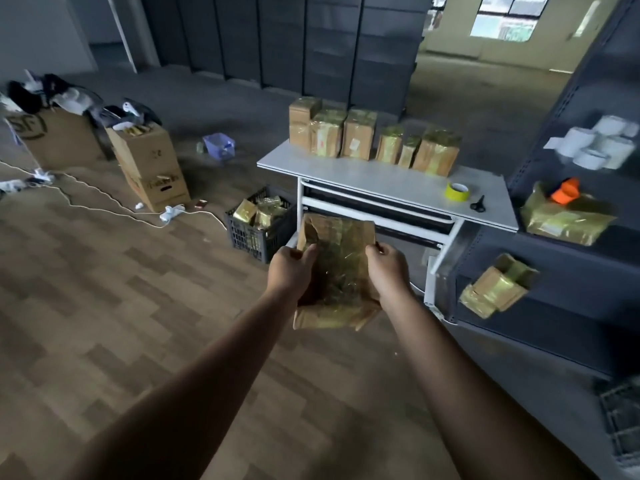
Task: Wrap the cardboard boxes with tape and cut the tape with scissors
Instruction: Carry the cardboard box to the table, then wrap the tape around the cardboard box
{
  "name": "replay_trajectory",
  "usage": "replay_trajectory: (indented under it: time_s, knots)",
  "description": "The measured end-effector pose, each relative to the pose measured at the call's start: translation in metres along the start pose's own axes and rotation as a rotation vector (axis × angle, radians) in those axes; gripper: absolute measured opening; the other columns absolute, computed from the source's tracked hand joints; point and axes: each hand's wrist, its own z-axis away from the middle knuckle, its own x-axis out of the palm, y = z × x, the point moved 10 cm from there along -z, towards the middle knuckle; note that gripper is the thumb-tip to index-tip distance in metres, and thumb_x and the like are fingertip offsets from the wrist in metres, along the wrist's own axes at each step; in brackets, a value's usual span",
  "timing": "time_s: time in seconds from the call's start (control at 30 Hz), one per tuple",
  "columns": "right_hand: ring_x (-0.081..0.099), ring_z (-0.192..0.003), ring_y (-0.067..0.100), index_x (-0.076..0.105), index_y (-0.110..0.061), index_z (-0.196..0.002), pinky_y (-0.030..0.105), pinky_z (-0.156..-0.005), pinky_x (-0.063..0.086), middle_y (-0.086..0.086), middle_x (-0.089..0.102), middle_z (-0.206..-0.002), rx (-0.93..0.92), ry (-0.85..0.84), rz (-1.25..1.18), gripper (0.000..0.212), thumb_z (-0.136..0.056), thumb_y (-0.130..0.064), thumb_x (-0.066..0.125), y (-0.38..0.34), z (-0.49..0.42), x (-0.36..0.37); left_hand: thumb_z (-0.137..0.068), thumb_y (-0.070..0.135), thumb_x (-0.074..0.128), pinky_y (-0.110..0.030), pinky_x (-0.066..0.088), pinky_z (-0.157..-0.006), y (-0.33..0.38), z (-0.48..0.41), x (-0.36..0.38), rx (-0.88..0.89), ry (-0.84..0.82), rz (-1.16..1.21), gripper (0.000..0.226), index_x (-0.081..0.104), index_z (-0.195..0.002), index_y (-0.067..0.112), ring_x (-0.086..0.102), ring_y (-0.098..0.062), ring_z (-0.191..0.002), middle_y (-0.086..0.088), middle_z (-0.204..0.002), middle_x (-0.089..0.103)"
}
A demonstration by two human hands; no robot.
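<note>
Packing room: wood-pattern floor, one white bench, dark shelving at its right.
We hold one tape-wrapped cardboard box above the floor, in front of the bench; our left hand and right hand each have their grip curled on a side edge. On the bench: six taped boxes in a row, one yellow tape roll, one pair of black scissors. On the floor: one black crate, two large cartons.
</note>
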Motion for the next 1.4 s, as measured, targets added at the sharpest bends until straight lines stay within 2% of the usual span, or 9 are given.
replay_trajectory:
  time_s: [0.07,0.17,0.27,0.53,0.73,0.9,1.03,1.3,1.4]
  knots:
    - [0.052,-0.071,0.023,0.063,-0.005,-0.087,0.031,-0.063,0.036,0.005,0.056,-0.072,0.007,-0.005,-0.003,0.024,-0.094,-0.02,0.046,-0.004,-0.042,0.015,-0.091,0.038,0.063,-0.03,0.045,-0.058,0.001,-0.043,0.017,-0.015,-0.028,0.022,0.033,0.061,-0.072,0.011,0.058,-0.021,-0.068,-0.002,-0.067,0.061]
    - [0.052,-0.068,0.02,0.063,-0.012,-0.088,0.03,-0.058,0.037,0.001,0.056,-0.071,0.004,0.007,0.012,0.019,-0.094,-0.021,0.047,-0.012,-0.113,0.038,-0.091,0.037,0.063,-0.033,0.05,-0.071,0.004,-0.115,0.042,-0.026,-0.049,0.061,0.038,0.066,-0.099,0.001,0.065,-0.027,-0.086,-0.013,-0.09,0.068]
    - [0.052,-0.069,0.022,0.063,-0.012,-0.087,0.029,-0.057,0.035,0.001,0.056,-0.071,-0.004,0.066,0.046,0.018,-0.094,-0.021,0.049,-0.026,-0.186,0.055,-0.091,0.036,0.064,-0.036,0.052,-0.079,0.019,-0.193,0.069,-0.003,-0.071,0.09,0.04,0.064,-0.105,-0.001,0.064,-0.028,-0.091,-0.014,-0.095,0.068]
    - [0.052,-0.08,0.022,0.065,-0.008,-0.106,0.026,-0.057,0.032,0.004,0.059,-0.091,0.034,0.165,0.156,0.029,-0.095,-0.026,0.046,-0.061,-0.357,0.072,-0.089,0.036,0.066,-0.027,0.046,-0.066,0.066,-0.365,0.148,-0.009,-0.195,0.117,0.03,0.064,-0.094,0.006,0.06,-0.017,-0.075,-0.006,-0.083,0.064]
    - [0.051,-0.066,0.008,0.065,-0.01,-0.11,0.02,-0.049,0.032,0.001,0.06,-0.089,0.084,0.196,0.12,0.028,-0.096,-0.025,0.046,-0.057,-0.468,0.077,-0.089,0.039,0.066,-0.025,0.045,-0.058,0.091,-0.466,0.214,0.003,-0.241,0.058,0.031,0.062,-0.094,0.009,0.06,-0.016,-0.076,-0.002,-0.082,0.063]
    - [0.053,-0.082,0.021,0.066,-0.006,-0.109,0.027,-0.069,0.037,0.009,0.065,-0.1,0.083,0.196,0.094,0.028,-0.096,-0.023,0.047,-0.048,-0.571,0.079,-0.089,0.04,0.064,-0.023,0.038,-0.05,0.102,-0.55,0.281,-0.015,-0.245,-0.012,0.03,0.06,-0.092,0.011,0.056,-0.012,-0.071,-0.001,-0.08,0.06]
    - [0.054,-0.077,0.017,0.066,-0.009,-0.111,0.026,-0.066,0.038,0.006,0.064,-0.097,0.118,0.153,0.041,0.028,-0.095,-0.024,0.049,-0.036,-0.656,0.08,-0.089,0.039,0.064,-0.025,0.042,-0.054,0.115,-0.607,0.33,-0.021,-0.235,-0.052,0.031,0.062,-0.093,0.009,0.059,-0.016,-0.074,-0.003,-0.083,0.063]
    - [0.059,-0.075,0.015,0.062,-0.017,-0.115,0.025,-0.058,0.042,-0.003,0.063,-0.089,0.265,0.022,-0.035,0.027,-0.092,-0.025,0.052,0.001,-0.771,0.098,-0.092,0.032,0.063,-0.017,0.036,-0.043,0.102,-0.689,0.401,-0.097,-0.249,-0.09,0.023,0.061,-0.085,0.01,0.054,-0.009,-0.064,0.003,-0.071,0.059]
    - [0.064,-0.085,0.022,0.06,-0.016,-0.116,0.032,-0.07,0.05,0.001,0.065,-0.095,0.34,-0.015,-0.005,0.026,-0.093,-0.026,0.051,0.021,-0.798,0.108,-0.091,0.03,0.065,-0.02,0.038,-0.045,0.087,-0.718,0.424,-0.145,-0.298,-0.101,0.023,0.063,-0.08,0.01,0.056,-0.014,-0.064,0.0,-0.07,0.062]
